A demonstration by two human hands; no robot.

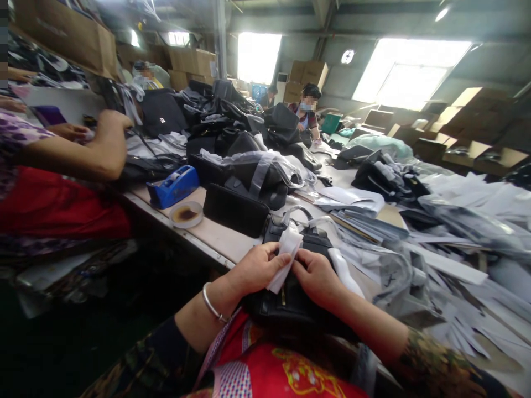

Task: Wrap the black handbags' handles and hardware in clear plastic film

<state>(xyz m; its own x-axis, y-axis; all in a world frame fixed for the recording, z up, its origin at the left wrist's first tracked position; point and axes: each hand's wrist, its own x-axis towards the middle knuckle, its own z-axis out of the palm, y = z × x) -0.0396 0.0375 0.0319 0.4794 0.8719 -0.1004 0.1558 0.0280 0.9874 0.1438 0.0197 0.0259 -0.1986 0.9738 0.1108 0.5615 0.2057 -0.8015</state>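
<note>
A black handbag rests at the table's near edge against my lap, its handles wrapped in clear plastic. Over it, my left hand pinches a folded strip of white tissue paper, thumb on top. My right hand has its fingers closed at the strip's right edge; thumb and forefinger meet there. A gold-coloured zip pull shows on the bag just below the paper. To the right of the bag's top lies a white paper roll.
Left of the bag are a black wallet-like case, a blue tape dispenser and a tape roll. Black bags pile up behind. Paper sheets and plastic cover the right. A co-worker's arm reaches in at left.
</note>
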